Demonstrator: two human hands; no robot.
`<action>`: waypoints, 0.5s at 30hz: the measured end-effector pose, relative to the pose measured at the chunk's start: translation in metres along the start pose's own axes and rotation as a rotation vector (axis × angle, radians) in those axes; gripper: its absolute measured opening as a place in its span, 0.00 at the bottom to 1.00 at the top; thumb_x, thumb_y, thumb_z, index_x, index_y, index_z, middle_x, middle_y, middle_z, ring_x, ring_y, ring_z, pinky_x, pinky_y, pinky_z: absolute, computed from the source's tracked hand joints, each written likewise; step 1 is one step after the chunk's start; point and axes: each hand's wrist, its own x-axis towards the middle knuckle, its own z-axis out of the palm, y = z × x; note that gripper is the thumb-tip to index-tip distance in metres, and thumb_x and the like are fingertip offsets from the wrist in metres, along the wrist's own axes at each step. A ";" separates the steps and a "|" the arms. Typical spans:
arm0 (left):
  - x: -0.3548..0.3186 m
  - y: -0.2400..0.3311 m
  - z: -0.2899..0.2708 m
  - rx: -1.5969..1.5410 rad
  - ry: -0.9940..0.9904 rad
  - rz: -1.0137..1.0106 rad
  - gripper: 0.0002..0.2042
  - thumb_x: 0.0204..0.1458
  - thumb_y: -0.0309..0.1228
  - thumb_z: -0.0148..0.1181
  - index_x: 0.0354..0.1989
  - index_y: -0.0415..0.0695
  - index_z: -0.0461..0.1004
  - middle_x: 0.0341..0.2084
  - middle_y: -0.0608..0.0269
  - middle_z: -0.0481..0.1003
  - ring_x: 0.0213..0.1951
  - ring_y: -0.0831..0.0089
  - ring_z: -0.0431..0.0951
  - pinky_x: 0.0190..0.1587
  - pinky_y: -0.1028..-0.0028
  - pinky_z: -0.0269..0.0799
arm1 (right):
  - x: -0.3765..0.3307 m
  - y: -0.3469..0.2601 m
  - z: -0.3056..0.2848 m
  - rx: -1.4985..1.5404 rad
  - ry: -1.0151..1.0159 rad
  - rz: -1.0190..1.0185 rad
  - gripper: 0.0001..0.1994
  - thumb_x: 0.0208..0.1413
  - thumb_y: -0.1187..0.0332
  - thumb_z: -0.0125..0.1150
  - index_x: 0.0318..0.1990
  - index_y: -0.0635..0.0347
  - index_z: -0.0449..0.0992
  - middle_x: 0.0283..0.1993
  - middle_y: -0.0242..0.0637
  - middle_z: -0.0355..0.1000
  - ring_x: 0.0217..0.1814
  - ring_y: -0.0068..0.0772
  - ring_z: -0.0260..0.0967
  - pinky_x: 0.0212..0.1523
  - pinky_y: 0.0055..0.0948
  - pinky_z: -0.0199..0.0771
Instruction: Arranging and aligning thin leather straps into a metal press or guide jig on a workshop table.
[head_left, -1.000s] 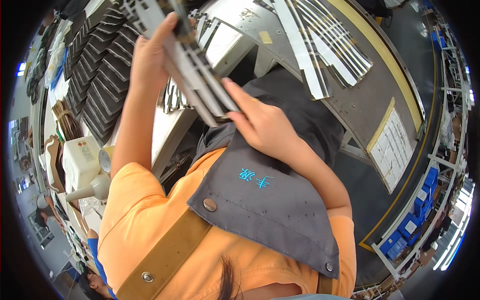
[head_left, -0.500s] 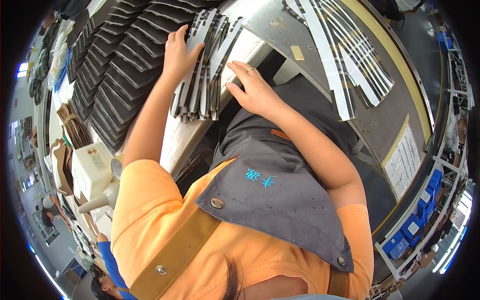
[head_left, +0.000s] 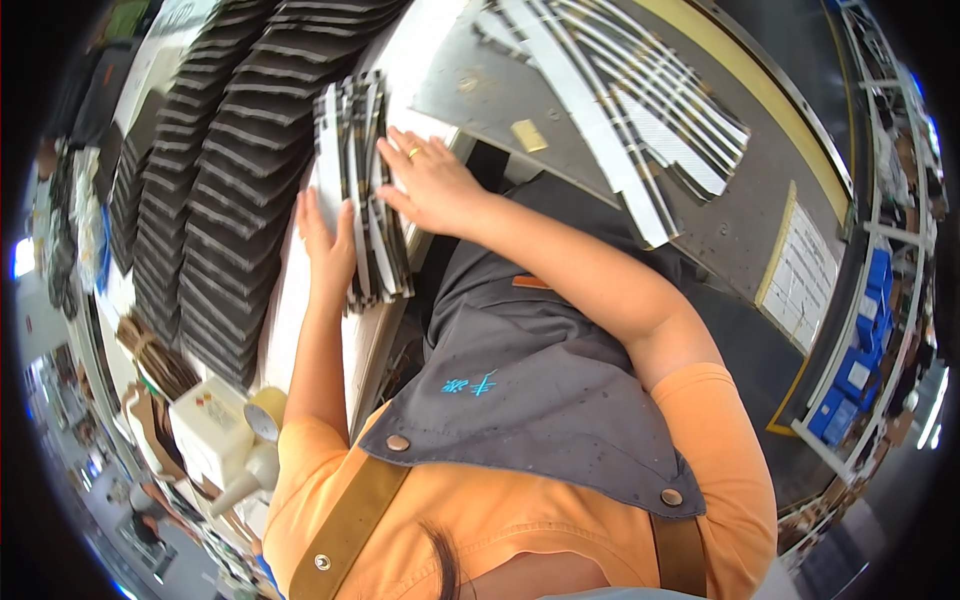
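A bundle of narrow white strips with black and brown bands (head_left: 364, 190) lies lengthwise on the white table edge, between my two hands. Along its left side rests my left hand (head_left: 327, 245), fingers stretched and thumb at the strips. From the right, my right hand (head_left: 432, 182), with a ring on one finger, has its spread fingertips against the bundle's side. Neither hand is closed round the strips. Some strip ends stick out unevenly at the near end.
Overlapping rows of dark grey pieces (head_left: 235, 200) fill the table to the left. More banded strips (head_left: 570, 90) lie fanned on the grey metal worktop (head_left: 470, 100) at right. A white jug (head_left: 210, 425), a tape roll (head_left: 265, 412) and a brown bundle (head_left: 158, 362) stand near my left elbow.
The strip bundle now sits nearer and more to the left, gathered more evenly. My left hand has come down from its far end to its left side; my right hand has moved left against it.
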 end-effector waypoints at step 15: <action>0.069 0.211 -0.016 -0.329 -0.287 0.887 0.16 0.49 0.23 0.57 0.48 0.39 0.68 0.51 0.50 0.67 0.55 0.55 0.65 0.57 0.64 0.59 | -0.092 0.006 -0.178 -0.470 0.312 0.113 0.25 0.44 0.68 0.65 0.50 0.68 0.66 0.53 0.44 0.65 0.55 0.43 0.62 0.56 0.34 0.63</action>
